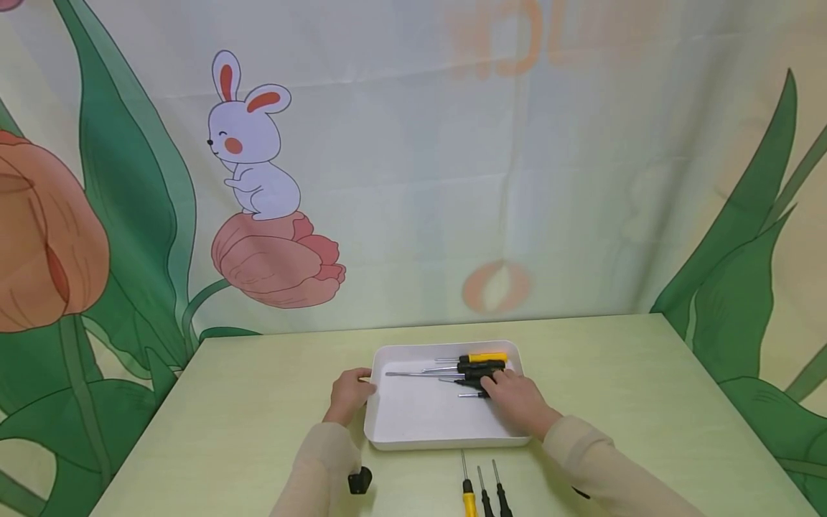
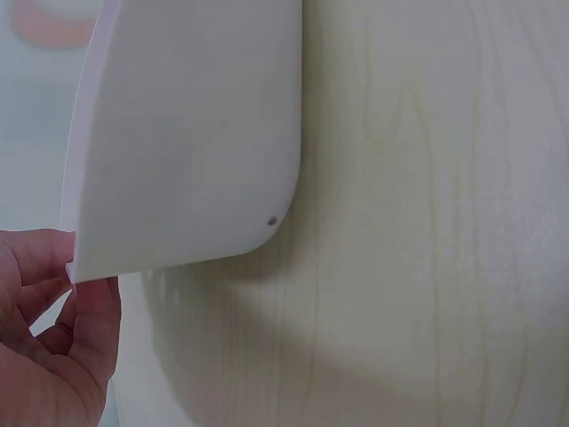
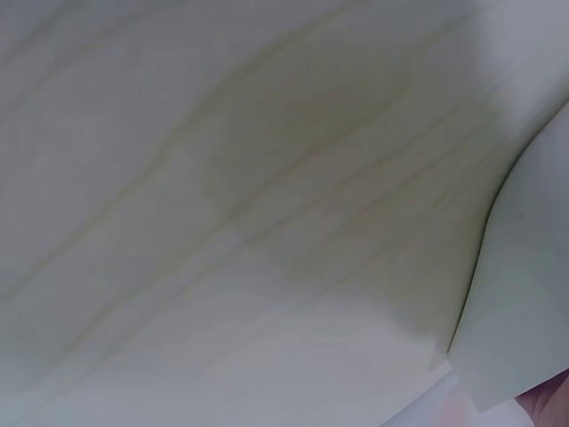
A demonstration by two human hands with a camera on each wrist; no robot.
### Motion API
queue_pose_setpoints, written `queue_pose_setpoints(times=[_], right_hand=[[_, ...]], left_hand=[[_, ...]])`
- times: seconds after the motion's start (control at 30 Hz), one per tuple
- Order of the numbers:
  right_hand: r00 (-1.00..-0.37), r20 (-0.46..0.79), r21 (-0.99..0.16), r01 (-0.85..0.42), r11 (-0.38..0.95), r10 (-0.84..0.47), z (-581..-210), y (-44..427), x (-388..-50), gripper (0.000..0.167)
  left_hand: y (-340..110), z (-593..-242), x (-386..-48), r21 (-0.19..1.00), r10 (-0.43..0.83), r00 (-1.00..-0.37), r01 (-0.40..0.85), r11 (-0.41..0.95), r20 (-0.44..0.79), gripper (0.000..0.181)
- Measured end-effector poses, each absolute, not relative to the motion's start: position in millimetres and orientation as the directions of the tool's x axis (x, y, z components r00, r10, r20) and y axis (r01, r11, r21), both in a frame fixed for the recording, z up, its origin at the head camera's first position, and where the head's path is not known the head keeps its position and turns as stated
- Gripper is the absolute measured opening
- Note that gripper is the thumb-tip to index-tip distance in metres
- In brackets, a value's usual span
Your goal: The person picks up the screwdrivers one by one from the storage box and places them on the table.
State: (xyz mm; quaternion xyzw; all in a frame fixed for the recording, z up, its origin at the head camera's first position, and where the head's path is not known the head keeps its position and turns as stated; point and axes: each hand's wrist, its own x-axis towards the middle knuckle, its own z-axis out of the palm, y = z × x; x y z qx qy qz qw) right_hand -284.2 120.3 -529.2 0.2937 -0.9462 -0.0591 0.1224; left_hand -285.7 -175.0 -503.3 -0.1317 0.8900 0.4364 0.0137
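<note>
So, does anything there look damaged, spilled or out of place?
Nothing looks spilled or plainly broken. Three screwdrivers look stray, lying on the table outside the white tray while others sit inside it. A small dark spot near a rounded corner of the tray's outside breaks its plain surface; its cause is unclear.

a staged indoor workspace, with cartoon-printed cloth point(image 1: 400, 179) hung behind a table point(image 1: 646, 402).

1. The right hand point(image 1: 517, 402) covers part of the lowest screwdriver point(image 1: 468, 396) in the tray point(image 1: 446, 444).
2. The head view's bottom edge cuts three screwdrivers point(image 1: 487, 502).
3. The orange letters point(image 1: 536, 30) look too blurry to read.
</note>
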Motion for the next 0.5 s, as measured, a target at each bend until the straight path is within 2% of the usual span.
queue_pose_setpoints(times=[0.23,0.5], right_hand=[[-0.785,0.194,0.206,-0.554,0.807,-0.588,-525.5,121.8,-281.2,0.02],[-0.809,0.199,0.147,-0.534,0.833,-0.553,-514.4,120.8,-278.2,0.015]], left_hand=[[-173.8,-502.4,-284.2,0.784,-0.228,-0.962,-0.256,0.565,-0.149,0.034],[-174.6,-502.1,-283.9,0.777,-0.217,-0.967,-0.239,0.583,-0.136,0.034]])
